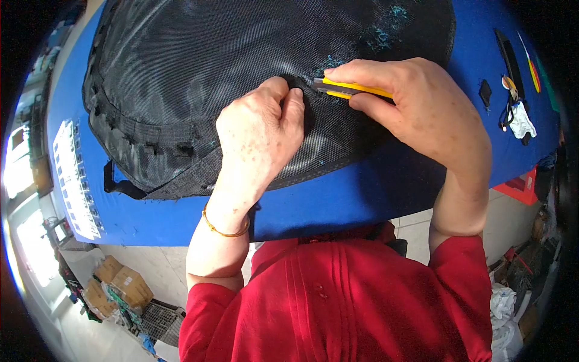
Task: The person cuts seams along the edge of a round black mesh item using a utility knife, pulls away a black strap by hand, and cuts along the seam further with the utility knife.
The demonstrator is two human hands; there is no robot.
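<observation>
A large piece of black mesh fabric (199, 60), with webbing along its edge, lies over the blue table. My left hand (262, 120) is closed on the fabric, pinching up a fold between thumb and fingers. Between the thumb and fingers of my right hand (416, 102) is a yellow utility knife (356, 89). Its tip points left and meets the fabric just beside my left fingertips. Loose blue-green thread bits (386, 30) are scattered on the mesh above the knife.
On the table's right side (392, 187) lie a small black piece (485, 93), a yellow-and-red handled tool (533, 73) and a crumpled white piece (522, 123). Below the right edge sits a red bin (520, 186). Cardboard boxes (128, 285) stand on the floor at lower left.
</observation>
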